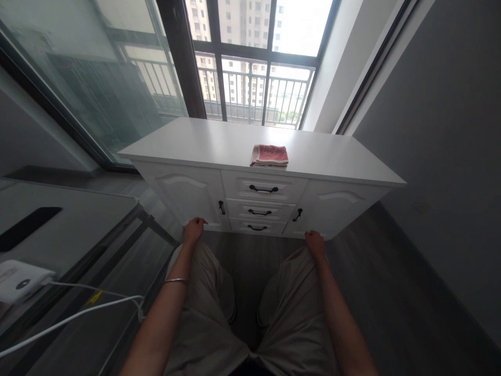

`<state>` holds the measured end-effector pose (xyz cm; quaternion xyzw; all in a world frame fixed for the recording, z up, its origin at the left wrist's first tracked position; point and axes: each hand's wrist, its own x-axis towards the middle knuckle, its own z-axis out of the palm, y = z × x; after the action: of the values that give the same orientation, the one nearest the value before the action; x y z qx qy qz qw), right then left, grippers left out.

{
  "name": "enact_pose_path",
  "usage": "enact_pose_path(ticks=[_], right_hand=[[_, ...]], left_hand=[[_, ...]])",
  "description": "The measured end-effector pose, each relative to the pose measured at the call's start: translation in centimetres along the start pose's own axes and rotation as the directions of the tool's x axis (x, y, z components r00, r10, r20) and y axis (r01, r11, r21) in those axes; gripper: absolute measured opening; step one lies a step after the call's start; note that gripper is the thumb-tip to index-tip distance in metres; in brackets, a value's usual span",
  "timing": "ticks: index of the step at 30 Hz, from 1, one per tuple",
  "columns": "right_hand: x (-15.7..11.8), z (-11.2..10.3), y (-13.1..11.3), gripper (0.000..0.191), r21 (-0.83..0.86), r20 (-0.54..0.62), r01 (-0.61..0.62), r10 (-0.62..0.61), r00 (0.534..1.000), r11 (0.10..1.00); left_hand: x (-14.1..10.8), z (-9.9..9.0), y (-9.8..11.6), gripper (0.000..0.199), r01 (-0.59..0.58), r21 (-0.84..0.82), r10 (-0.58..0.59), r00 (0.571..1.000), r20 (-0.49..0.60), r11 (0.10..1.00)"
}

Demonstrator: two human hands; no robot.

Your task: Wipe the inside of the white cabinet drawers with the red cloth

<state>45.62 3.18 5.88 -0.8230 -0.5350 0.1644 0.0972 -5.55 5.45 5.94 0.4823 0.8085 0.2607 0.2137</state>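
Observation:
My left hand [193, 230] rests at my left knee, its fingers curled in, with a metal bangle [176, 280] on the forearm. At the other knee lies my right hand [315, 244], also curled, against the beige trousers [211, 297]. I see nothing held in either hand. Just beyond the knees stands a white cabinet [332, 156] with two doors and three drawers with dark handles. A folded pink and white towel [270, 155] lies near the front edge of its top, out of reach of both hands as they are.
To the left is a table [97, 209] bearing a dark flat object [29, 227] and a white device [23, 282]. A white cable [74, 321] runs beside my left arm. Behind the cabinet are windows [250, 68]; a grey wall [442, 130] rises on the right.

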Motion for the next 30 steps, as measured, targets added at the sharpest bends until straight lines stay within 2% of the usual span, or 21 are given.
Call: enact_pose_path(ticks=[16, 30], right_hand=[[0.25, 0.41, 0.32, 0.035, 0.025, -0.02, 0.0, 0.0, 1.0, 1.0], [0.53, 0.7, 0.62, 0.033, 0.048, -0.024, 0.006, -0.005, 1.0, 0.999]], left_hand=[[-0.43, 0.17, 0.76, 0.037, -0.03, 0.174, 0.009, 0.992, 0.123, 0.984], [-0.67, 0.23, 0.92, 0.038, -0.078, 0.23, 0.042, 0.987, 0.157, 0.97]])
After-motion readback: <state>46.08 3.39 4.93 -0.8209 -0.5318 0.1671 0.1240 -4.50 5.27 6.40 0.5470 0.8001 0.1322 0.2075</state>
